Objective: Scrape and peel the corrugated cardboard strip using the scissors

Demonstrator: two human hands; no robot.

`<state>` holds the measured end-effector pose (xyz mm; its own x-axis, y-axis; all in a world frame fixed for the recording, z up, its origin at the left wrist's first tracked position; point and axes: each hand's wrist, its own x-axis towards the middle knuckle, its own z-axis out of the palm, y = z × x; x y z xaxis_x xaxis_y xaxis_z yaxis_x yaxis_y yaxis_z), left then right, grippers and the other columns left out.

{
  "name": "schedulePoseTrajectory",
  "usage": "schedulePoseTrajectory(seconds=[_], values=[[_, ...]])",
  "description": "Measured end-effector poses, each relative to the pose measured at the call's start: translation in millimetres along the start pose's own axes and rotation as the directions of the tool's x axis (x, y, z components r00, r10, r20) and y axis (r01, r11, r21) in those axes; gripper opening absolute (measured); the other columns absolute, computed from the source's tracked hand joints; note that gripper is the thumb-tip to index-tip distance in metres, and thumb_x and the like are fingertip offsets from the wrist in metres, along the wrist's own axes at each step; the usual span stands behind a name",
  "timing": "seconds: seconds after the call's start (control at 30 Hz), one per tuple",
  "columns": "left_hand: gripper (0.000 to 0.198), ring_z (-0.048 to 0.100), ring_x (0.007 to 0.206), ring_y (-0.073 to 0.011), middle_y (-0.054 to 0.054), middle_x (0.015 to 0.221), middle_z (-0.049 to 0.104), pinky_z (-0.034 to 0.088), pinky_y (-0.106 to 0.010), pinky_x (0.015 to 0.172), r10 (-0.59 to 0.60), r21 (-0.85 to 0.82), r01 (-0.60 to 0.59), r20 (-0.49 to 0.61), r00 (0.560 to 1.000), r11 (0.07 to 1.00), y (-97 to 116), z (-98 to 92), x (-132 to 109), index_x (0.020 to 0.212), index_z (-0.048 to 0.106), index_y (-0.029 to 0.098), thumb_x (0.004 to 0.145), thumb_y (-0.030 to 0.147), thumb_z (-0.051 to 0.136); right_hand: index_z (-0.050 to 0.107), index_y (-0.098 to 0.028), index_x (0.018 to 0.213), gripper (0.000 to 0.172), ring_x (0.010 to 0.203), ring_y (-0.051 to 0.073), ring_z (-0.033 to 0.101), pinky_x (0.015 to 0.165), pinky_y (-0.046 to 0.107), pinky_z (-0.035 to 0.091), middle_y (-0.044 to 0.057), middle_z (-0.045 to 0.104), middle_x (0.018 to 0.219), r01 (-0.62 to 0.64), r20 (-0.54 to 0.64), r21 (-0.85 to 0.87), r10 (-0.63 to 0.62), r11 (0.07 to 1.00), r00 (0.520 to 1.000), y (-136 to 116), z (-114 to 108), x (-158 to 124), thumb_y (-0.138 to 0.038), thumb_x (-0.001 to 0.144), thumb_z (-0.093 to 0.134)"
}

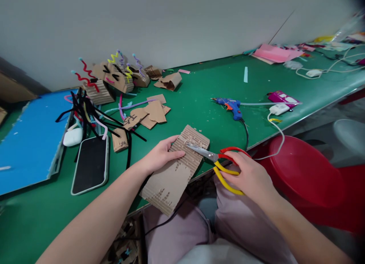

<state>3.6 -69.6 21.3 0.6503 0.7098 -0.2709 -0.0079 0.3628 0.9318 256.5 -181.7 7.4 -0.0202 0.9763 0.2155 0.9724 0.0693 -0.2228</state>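
Observation:
A strip of corrugated cardboard, partly peeled so its ridges show, slants across the table's front edge. My left hand grips its left side, thumb on top. In my right hand is a pair of scissors with red and yellow handles, fingers through the loops. The blades lie over the ridged upper part of the cardboard and look nearly closed. Just beyond my left hand lie several cut cardboard pieces and a small piece with writing.
A blue glue gun with its cord lies right of centre. Black pipe cleaners, a phone and a white case are at left. Cardboard figures stand behind. A red stool is at right, a blue board far left.

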Motion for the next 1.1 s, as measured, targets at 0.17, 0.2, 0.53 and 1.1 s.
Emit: schedulePoseTrajectory(seconds=[0.17,0.2,0.53,1.1], values=[[0.054,0.063,0.098,-0.0245,-0.011,0.121,0.061,0.050,-0.035,0.083,0.014,0.030,-0.013,-0.025,1.000,0.999,-1,-0.3,0,0.122,0.049,0.018,0.073,0.028,0.070,0.053,-0.026,0.113,0.044,0.083,0.021,0.064,0.067,0.031,0.050,0.003,0.064,0.100,-0.014,0.001,-0.013,0.014,1.000,1.000,1,0,0,-0.043,0.073,0.062],[0.056,0.063,0.098,-0.0250,-0.011,0.122,0.060,0.050,-0.035,0.083,0.018,0.028,-0.017,-0.034,0.999,0.999,-1,-0.7,0,0.123,0.048,0.017,0.072,0.028,0.070,0.053,-0.026,0.113,0.045,0.083,0.021,0.064,0.067,0.031,0.050,0.003,0.064,0.099,-0.009,-0.004,-0.019,0.009,1.000,1.000,2,0,-1,-0.043,0.073,0.062],[0.052,0.063,0.099,-0.0235,-0.009,0.122,0.061,0.051,-0.032,0.081,0.008,0.055,-0.007,-0.007,1.000,0.998,-1,-0.2,0,0.121,0.049,0.018,0.074,0.028,0.068,0.053,-0.024,0.114,0.044,0.082,0.020,0.065,0.064,0.029,0.050,0.003,0.066,0.098,0.036,-0.041,-0.082,-0.040,0.996,0.998,0,-1,-3,-0.046,0.076,0.059],[0.053,0.064,0.097,-0.0235,-0.011,0.123,0.060,0.051,-0.033,0.081,-0.014,0.027,0.015,-0.017,1.000,1.000,1,2.2,-1,0.122,0.048,0.017,0.074,0.028,0.068,0.060,-0.025,0.105,0.037,0.074,0.016,0.066,0.058,0.024,0.048,0.000,0.070,0.092,-0.023,-0.059,-0.028,0.021,0.999,0.998,-18,-2,5,-0.039,0.071,0.064]])
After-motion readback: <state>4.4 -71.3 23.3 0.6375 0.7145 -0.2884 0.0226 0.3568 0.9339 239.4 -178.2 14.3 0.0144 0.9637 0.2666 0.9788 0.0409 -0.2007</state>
